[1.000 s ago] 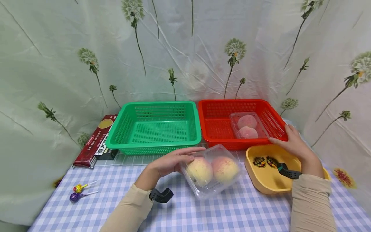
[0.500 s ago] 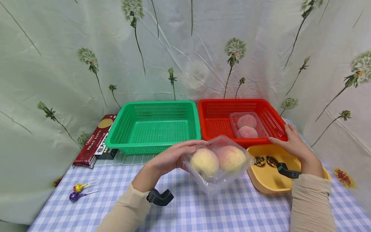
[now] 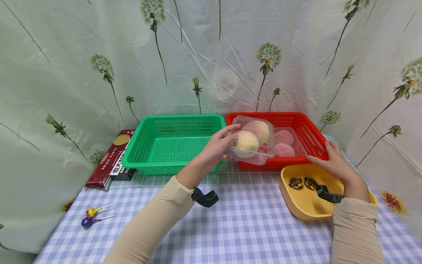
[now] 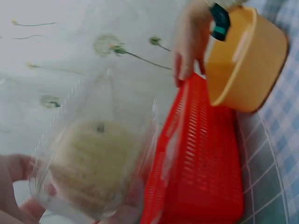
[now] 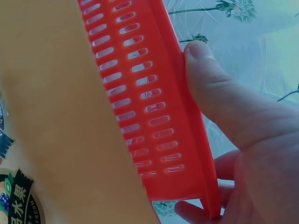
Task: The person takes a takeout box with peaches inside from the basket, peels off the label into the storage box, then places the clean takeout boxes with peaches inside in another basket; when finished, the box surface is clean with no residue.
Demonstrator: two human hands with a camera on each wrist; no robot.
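Observation:
My left hand (image 3: 215,146) holds a clear plastic box (image 3: 253,140) with two yellow-pink peaches in it by its left side. The box is tilted, over the left part of the red basket (image 3: 287,163). In the left wrist view, fingers and thumb (image 4: 133,200) are around the box, and one peach (image 4: 93,163) shows through the plastic. My right hand (image 3: 339,167) grips the front right corner of the red basket, thumb (image 5: 210,74) on one side, fingers on the other. Inside that basket lies another clear pack of two pink peaches (image 3: 284,149), partly hidden by the held box.
Left of the red basket stands a green basket (image 3: 173,169). A yellow bin (image 3: 301,207) with round stickers sits under my right wrist. Dark red spaghetti packs (image 3: 110,157) and two lollipops (image 3: 90,217) lie at the left. A floral curtain (image 3: 211,62) hangs behind.
My left hand has carried the box of peaches up and away from me, from above the checked cloth to over the red basket. The right hand stays on the basket's corner.

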